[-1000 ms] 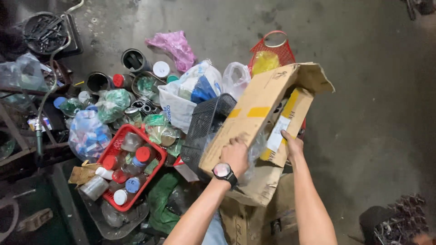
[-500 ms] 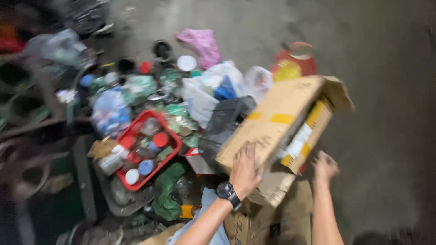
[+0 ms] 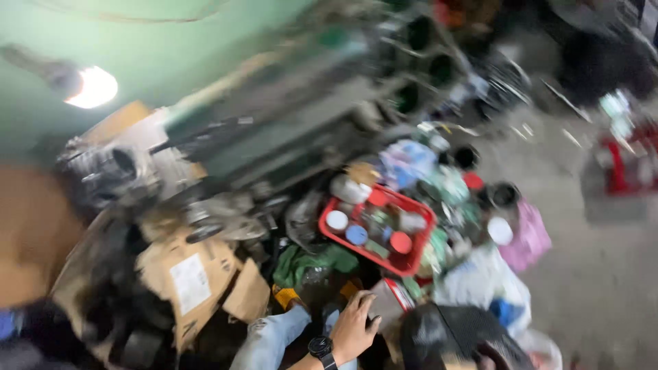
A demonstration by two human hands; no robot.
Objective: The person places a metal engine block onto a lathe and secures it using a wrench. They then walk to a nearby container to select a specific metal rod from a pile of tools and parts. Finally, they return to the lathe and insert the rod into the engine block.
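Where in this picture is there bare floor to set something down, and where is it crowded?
Bare grey floor shows right of the pink bag, below the blurred red stand. Around the red basket and cardboard box, beside the left hand, it is crowded.

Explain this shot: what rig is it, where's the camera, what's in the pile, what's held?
No machine: a person works with bare hands, filmed by a head-worn camera looking down. The picture is motion-blurred. The left hand, with a wristwatch, hangs over the person's jeans near the pile; it seems empty, but blur hides the grip. The right hand is out of view. On the floor: a red crate of jars and lids, a green cloth, a pink bag, a cardboard box at left.
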